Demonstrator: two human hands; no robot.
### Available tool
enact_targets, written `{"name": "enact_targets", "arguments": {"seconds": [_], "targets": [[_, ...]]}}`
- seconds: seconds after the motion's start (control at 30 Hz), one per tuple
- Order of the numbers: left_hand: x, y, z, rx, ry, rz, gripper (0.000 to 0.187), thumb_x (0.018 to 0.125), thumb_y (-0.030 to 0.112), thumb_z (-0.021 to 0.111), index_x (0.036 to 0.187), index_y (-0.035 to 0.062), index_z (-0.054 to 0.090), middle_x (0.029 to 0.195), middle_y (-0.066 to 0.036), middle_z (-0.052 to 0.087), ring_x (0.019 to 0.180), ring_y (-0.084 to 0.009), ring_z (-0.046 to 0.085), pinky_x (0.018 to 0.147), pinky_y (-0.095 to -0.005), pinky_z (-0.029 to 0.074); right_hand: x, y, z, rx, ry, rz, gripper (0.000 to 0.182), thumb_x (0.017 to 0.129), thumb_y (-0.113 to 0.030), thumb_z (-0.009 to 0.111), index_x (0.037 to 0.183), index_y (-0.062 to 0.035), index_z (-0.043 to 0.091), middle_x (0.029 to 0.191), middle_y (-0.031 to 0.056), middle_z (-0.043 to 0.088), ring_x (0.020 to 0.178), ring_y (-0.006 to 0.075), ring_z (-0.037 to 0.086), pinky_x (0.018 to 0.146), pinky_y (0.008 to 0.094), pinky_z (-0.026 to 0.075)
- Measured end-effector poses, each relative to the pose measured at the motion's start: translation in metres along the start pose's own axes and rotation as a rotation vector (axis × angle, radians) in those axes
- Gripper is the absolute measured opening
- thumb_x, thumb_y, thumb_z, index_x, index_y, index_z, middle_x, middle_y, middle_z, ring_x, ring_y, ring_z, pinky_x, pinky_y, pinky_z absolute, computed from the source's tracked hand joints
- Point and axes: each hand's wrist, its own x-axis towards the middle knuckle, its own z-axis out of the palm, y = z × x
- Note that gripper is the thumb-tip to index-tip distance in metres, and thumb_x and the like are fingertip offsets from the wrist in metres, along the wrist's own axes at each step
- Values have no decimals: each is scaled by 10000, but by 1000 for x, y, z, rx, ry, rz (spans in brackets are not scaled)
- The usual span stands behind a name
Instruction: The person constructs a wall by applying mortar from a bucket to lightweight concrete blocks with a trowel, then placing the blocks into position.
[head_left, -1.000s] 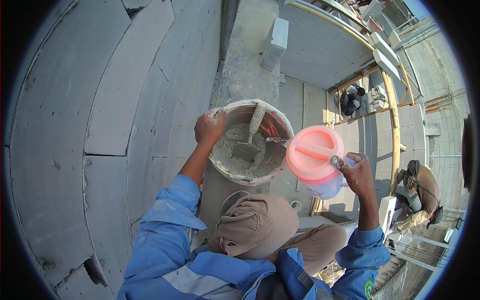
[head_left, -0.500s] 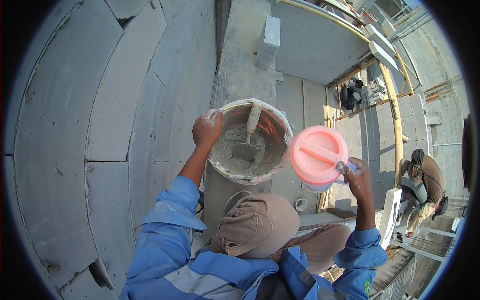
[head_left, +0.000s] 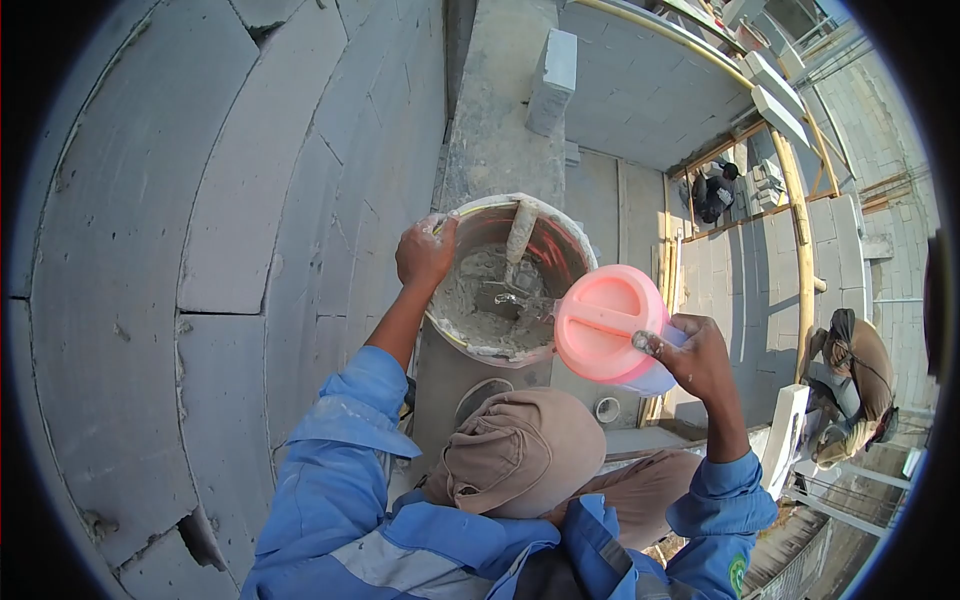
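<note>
A round bucket (head_left: 590, 262) stands in front of me with wet grey mortar (head_left: 475, 300) inside. A trowel (head_left: 520, 228) with a mortar-caked handle leans in it, its blade in the mix. My left hand (head_left: 425, 250) is closed on the bucket's left rim. My right hand (head_left: 690, 355) grips a pink-lidded water jug (head_left: 605, 325), thumb against the lid. The jug tilts to the left at the bucket's right rim, and clear water (head_left: 525, 303) runs from it onto the mortar.
A grey block wall (head_left: 110, 250) rises close on my left. Beyond the bucket, an upright block (head_left: 552, 82) stands on the plank (head_left: 500, 150). A small cup (head_left: 607, 408) sits below the jug. Two other people, one crouching person (head_left: 712, 193) and one bending person (head_left: 855, 375), are lower right.
My right hand has brought the jug leftward to the bucket and tipped it; water now pours out. My left hand stays on the rim. The view has shifted slightly.
</note>
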Motion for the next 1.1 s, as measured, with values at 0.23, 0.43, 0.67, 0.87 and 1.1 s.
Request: {"name": "enact_targets", "arguments": {"seconds": [0.23,0.43,0.67,0.87,1.1], "targets": [[-2,1,-3,-27,11,18,504,878,516,553,1092,85,703,1059,-180,683,1011,-366,632,859,-449,494,-26,86,-14,503,131,3,488,785,-478,751,794,4,671,630,23,581,561,79,543,533,240,444],[-3,9,-7,21,14,40,463,896,489,543,1075,93,704,1002,-189,688,968,-385,639,836,-457,493,-91,179,-22,1000,530,32,452,904,-459,614,876,-8,618,626,6,526,517,78,489,476,237,399],[0,7,-1,-104,-71,188,477,965,426,492,1062,10,705,932,-140,717,834,-250,674,758,-370,487,-207,248,-4,1243,1088,497,436,863,-468,690,779,-66,544,599,12,475,493,119,448,488,275,408],[30,-24,4,-96,-147,250,467,965,396,513,1068,-26,685,915,-91,704,812,-196,641,748,-338,478,-252,372,61,1045,1636,815,508,781,-520,765,633,-128,478,521,-38,339,414,99,322,407,280,290],[41,-37,4,-29,-114,337,451,966,371,515,1067,-40,672,897,-71,673,799,-164,592,741,-327,469,-302,453,114,1231,2190,1058,554,766,-542,769,593,-114,463,515,-27,354,415,119,337,415,301,290]]}}
